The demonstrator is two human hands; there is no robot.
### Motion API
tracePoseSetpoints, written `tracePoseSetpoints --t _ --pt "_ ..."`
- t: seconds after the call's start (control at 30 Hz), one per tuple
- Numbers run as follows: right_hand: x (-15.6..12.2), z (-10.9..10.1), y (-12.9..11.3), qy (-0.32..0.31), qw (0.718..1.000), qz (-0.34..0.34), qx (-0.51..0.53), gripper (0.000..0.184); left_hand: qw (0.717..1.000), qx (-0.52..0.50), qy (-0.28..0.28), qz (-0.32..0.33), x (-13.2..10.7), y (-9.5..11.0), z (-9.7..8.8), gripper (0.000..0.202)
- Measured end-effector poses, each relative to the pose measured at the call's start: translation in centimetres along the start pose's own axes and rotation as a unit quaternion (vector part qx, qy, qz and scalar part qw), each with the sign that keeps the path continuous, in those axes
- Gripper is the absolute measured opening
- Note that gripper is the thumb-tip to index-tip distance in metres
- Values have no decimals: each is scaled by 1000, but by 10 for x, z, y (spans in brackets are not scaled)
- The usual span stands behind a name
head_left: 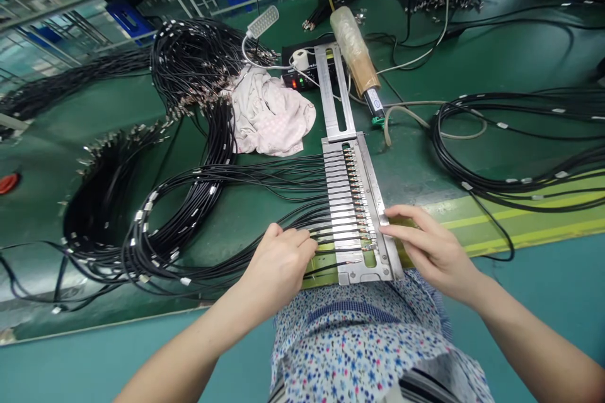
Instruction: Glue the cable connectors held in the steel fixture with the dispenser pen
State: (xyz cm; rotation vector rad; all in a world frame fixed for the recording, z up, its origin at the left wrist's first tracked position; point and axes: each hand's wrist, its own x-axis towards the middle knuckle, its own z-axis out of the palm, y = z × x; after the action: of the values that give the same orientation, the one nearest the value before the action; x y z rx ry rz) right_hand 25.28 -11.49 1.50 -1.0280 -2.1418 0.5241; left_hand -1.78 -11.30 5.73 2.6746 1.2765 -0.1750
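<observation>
A slotted metal fixture [344, 201] lies on the bench in front of me. Black cables [295, 167] run into its slots from the left, with small metal connector ends [358, 198] lined up along its right side. My left hand [282, 259] is closed on a black cable left of the fixture's near part; its fingertips are partly hidden. On the other side, my right hand [437, 255] has its fingers stretched out and apart, with fingertips at the fixture's right rail. At the near end, one cable lies apart from the row.
Coiled cable bundles [189, 63] crowd the left, beside a crumpled cloth [274, 113]. Beyond the fixture are a black box with lit displays [300, 83], a small lamp [263, 22] and a wrapped handheld tool [354, 53]. More coiled cable [510, 182] lies on the right.
</observation>
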Motion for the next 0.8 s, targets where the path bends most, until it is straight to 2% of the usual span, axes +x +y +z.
tracePoseSetpoints --t 0.33,0.57,0.7,0.8 --pt "3 1 -1 -35 999 -28 -17 42 1000 28 -1 -6 7 4 -3 24" --pt "5 3 -1 -43 998 -39 -33 42 999 35 28 15 6 5 -7 25" --pt "4 5 1 -46 997 -47 -35 43 999 31 23 19 7 7 -5 25" --pt "7 9 0 -73 993 -75 -61 46 1000 15 10 16 6 7 1 25"
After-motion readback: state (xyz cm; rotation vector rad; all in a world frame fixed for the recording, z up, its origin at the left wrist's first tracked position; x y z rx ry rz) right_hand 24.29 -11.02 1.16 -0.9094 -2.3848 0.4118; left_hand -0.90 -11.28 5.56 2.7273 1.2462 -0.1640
